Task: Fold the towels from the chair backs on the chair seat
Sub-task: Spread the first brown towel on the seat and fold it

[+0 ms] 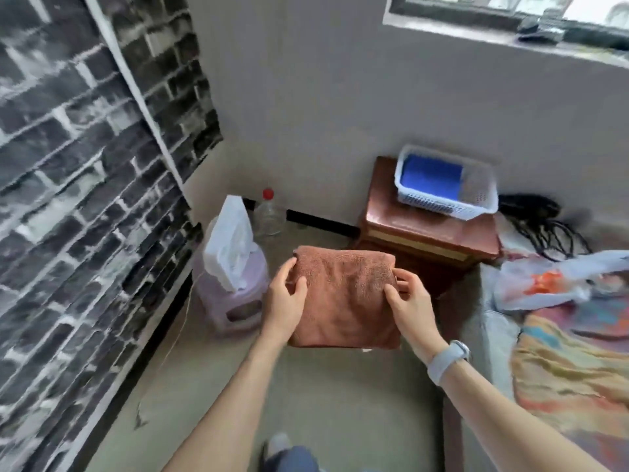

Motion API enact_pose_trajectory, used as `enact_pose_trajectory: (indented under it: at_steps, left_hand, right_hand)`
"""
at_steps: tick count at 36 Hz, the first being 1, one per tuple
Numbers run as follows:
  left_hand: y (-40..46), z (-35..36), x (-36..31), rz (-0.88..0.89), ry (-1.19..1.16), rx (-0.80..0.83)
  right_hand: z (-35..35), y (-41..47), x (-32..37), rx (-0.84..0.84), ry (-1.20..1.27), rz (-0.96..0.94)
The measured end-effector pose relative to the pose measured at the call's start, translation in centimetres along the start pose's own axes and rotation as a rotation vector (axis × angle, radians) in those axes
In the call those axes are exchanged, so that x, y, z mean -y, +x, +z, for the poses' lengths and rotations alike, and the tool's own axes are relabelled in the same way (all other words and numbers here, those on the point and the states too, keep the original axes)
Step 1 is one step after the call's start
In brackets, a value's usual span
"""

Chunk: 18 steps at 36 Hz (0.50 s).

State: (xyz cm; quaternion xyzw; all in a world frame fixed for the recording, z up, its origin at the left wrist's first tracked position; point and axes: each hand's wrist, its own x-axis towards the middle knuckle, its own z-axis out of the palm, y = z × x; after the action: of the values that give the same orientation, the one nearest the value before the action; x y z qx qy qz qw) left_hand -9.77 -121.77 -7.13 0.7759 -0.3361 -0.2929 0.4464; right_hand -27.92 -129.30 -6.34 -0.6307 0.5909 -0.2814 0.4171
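A folded brown towel [345, 298] is held in the air above the floor, roughly square, in the centre of the head view. My left hand [284, 298] grips its left edge, thumb on top and fingers underneath. My right hand [408, 308] grips the right edge the same way; that wrist wears a pale watch. No chair is in view.
A white basket [476, 199] with a blue cloth stands on a brown wooden stand [408, 226] by the wall. A pink stool [238, 308] carries a white bag [229, 243]; a red-capped bottle [269, 212] stands behind. A bed with colourful bedding [571, 352] lies at right.
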Motion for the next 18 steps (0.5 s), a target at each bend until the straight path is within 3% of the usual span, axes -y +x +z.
enact_pose_trajectory:
  at_steps: [6, 18]
  left_hand:
    - [8.1, 6.7, -5.8, 0.114, 0.025, 0.122]
    - [25.8, 18.2, -12.9, 0.148, 0.053, 0.351]
  right_hand:
    - [-4.6, 8.1, -0.5, -0.145, 0.058, 0.059]
    - [-7.8, 25.8, -1.0, -0.353, 0.095, 0.165]
